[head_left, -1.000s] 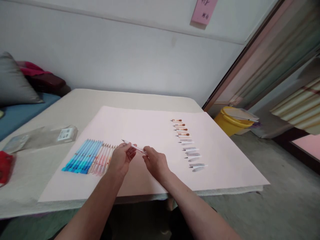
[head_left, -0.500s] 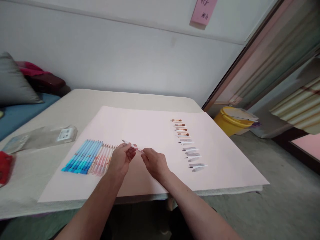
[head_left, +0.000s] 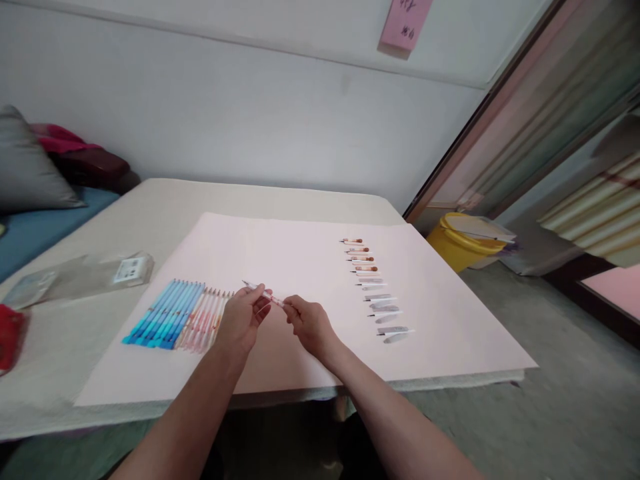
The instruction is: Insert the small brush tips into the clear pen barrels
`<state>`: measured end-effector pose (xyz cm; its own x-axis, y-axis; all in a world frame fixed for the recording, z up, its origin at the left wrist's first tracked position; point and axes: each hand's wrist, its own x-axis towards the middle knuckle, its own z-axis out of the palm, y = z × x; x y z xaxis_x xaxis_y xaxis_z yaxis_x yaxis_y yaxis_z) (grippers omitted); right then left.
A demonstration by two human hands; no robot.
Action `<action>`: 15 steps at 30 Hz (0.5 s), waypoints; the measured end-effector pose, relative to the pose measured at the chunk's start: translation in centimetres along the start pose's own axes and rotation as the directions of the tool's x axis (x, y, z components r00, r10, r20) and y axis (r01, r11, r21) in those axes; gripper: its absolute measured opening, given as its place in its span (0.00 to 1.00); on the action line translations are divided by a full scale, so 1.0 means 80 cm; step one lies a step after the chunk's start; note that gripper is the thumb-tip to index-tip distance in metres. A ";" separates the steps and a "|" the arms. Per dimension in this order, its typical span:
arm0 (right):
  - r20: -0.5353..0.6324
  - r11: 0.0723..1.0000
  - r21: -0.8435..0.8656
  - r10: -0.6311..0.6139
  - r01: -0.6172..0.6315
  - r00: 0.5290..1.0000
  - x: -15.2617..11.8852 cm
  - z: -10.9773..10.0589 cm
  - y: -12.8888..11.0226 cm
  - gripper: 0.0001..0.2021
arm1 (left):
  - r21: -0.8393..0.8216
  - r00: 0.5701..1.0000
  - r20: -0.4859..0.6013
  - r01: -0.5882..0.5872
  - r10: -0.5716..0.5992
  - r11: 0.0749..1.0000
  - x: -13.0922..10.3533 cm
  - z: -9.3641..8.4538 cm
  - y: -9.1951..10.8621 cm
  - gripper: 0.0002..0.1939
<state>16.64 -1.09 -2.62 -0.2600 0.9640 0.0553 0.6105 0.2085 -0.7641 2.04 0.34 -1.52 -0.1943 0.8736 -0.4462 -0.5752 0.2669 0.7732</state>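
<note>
now right hand (head_left: pixel 311 323) more curled

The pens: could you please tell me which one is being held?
The pale pen held by the left hand and right hand; the blue pens and pinkish pens lie on the sheet.

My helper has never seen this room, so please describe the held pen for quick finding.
On the table by the wall lies a pink sheet. Above it, right of the blue pens, the left hand and right hand hold one slim pen. It is whitish with reddish marks, the only pen held rather than lying down.
</note>
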 end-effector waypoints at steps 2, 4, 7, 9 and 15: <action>0.027 0.995 0.099 0.002 -0.005 1.000 0.001 0.002 0.003 0.12 | 0.003 1.000 0.006 -0.002 0.002 1.000 0.000 0.000 0.001 0.05; 0.045 0.980 0.196 0.006 -0.015 0.999 0.002 0.003 0.006 0.13 | 0.003 1.000 0.020 0.005 -0.005 1.000 -0.001 0.000 0.001 0.05; 0.034 0.961 0.274 0.012 -0.021 0.999 0.003 0.005 0.008 0.13 | 0.011 0.999 0.033 0.014 -0.014 1.000 -0.002 0.000 0.002 0.07; 0.022 0.957 0.289 0.009 -0.015 1.000 0.003 0.006 0.008 0.13 | 0.016 1.000 0.031 0.003 -0.004 1.000 -0.002 -0.001 0.002 0.08; 0.067 0.926 0.374 0.029 -0.052 0.997 0.004 0.006 0.007 0.12 | 0.014 1.000 0.002 -0.028 0.028 1.000 0.001 -0.003 -0.001 0.09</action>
<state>16.53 -0.76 -3.38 -0.2914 0.9565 -0.0104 0.2989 0.0808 -0.9508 1.90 0.30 -1.73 -0.2083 0.8816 -0.4236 -0.5587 0.2483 0.7913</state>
